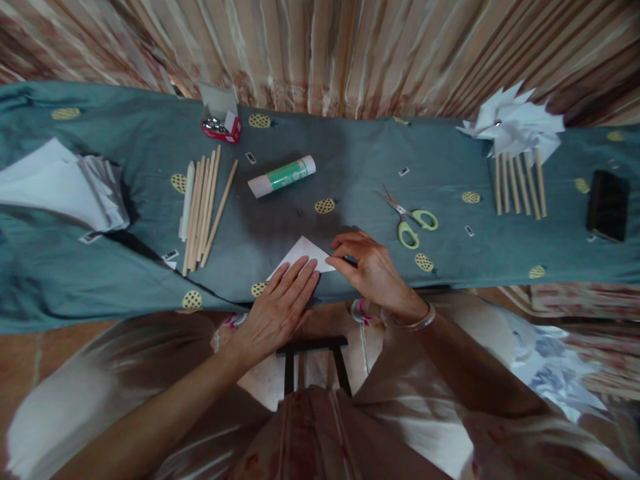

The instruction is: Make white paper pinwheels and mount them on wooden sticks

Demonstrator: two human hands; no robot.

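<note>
A small white sheet of paper [306, 251], folded to a triangle with its point away from me, lies near the table's front edge. My left hand [286, 293] rests flat across its lower left part, fingers stretched out and covering some of it. At the right corner, my right hand [367, 267] has thumb and fingers pinched together on the paper. A dark narrow shape shows under those fingers; I cannot tell if it is a shadow or an object. To the right lie scissors [406, 217] with light green handles, apart from both hands. Beyond the paper is a glue stick [290, 176].
Wooden sticks [203, 207] lie at left, beside a stack of white paper [60, 187]. A small open box [220, 127] of metal pieces stands behind. At right are paper pinwheels [523, 127] on sticks and a black object [607, 205]. The cloth [350, 160] covers the table.
</note>
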